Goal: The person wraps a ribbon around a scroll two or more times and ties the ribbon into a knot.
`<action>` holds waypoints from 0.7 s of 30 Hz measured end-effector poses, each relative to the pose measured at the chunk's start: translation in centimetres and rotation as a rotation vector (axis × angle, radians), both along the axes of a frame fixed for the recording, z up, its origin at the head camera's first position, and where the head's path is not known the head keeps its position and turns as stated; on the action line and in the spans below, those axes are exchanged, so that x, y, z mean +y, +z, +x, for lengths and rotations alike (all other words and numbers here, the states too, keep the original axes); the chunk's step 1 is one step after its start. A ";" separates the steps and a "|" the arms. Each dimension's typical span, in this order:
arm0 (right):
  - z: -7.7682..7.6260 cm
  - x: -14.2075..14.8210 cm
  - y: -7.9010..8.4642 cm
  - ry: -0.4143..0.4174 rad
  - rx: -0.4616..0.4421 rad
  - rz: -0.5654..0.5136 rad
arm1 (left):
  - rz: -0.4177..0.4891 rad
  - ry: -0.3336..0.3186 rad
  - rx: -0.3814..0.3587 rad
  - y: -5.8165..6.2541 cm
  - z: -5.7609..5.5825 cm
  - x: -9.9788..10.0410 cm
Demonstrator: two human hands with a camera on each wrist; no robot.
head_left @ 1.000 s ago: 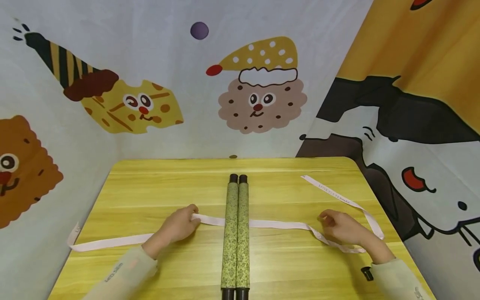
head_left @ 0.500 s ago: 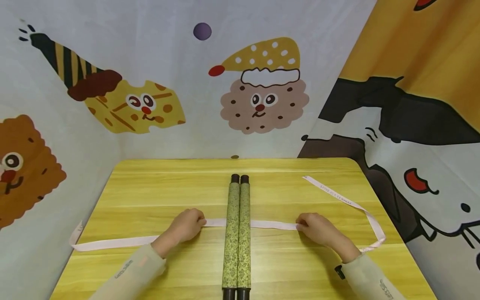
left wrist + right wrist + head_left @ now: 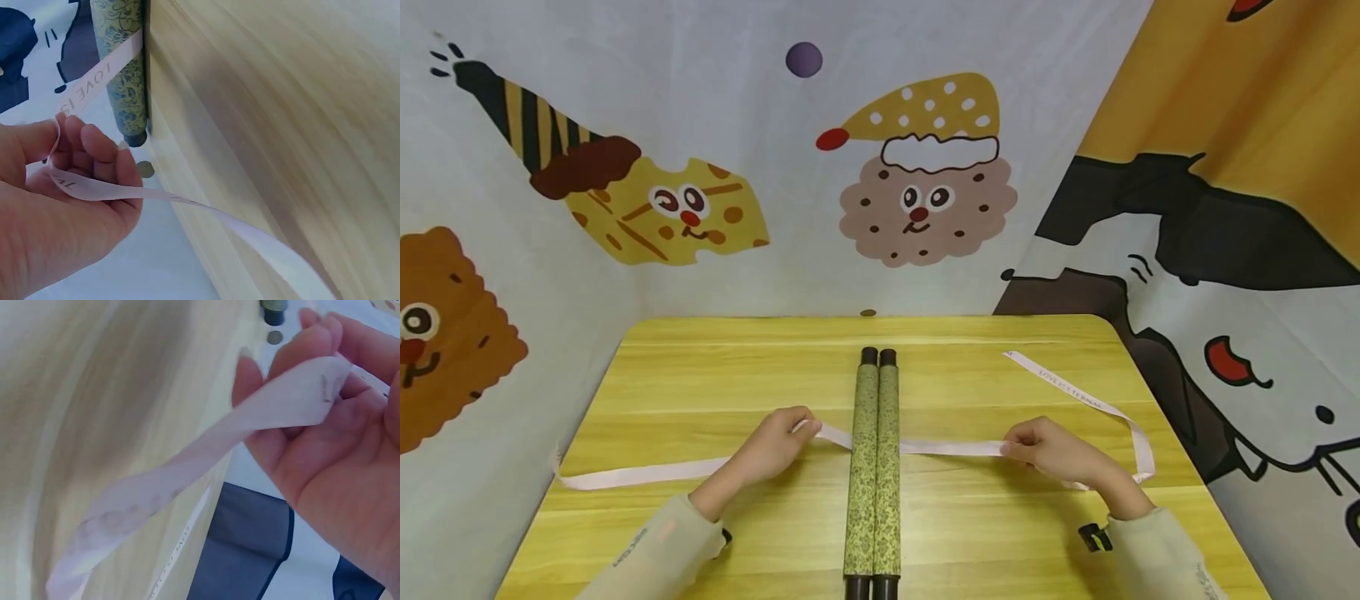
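Note:
Two slim scroll rolls with green floral covering and dark end knobs, a left roll (image 3: 861, 467) and a right roll (image 3: 888, 467), lie side by side down the middle of the table. A pale pink ribbon (image 3: 951, 448) with printed lettering passes crosswise beneath them. Left of the rolls, my left hand (image 3: 770, 447) pinches the ribbon between thumb and fingers, slightly raised; its loose length trails leftward. My right hand (image 3: 1056, 452) pinches the ribbon on the other side. In the right wrist view, the ribbon (image 3: 206, 447) crosses that palm and hangs down twisted.
The yellow wood-grain table (image 3: 700, 367) ends at a cartoon-printed cloth (image 3: 715, 83) behind and at the sides. The ribbon's right tail (image 3: 1067, 386) bends across the table's right part. A small dark object (image 3: 1095, 537) sits by the right sleeve.
My right hand moved left and took hold of the ribbon, then shifted slightly back right. The left hand rose a little, and the ribbon between the hands and the rolls lifted with them.

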State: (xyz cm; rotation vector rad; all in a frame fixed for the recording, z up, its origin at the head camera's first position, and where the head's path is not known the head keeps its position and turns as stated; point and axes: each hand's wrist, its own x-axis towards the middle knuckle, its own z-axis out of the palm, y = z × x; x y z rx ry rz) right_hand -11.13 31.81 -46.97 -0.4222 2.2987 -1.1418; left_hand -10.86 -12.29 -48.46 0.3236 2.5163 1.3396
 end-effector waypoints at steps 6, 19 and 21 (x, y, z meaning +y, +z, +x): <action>-0.1 -0.5 1.4 -0.043 0.034 -0.051 | 0.140 0.033 -0.030 0.7 0.2 0.3; 0.0 -5.8 3.3 -0.023 0.104 -0.236 | 0.145 0.011 0.058 2.5 -0.2 2.2; 0.1 -7.0 3.5 -0.001 0.115 -0.242 | 0.142 0.005 0.077 2.8 -0.3 2.6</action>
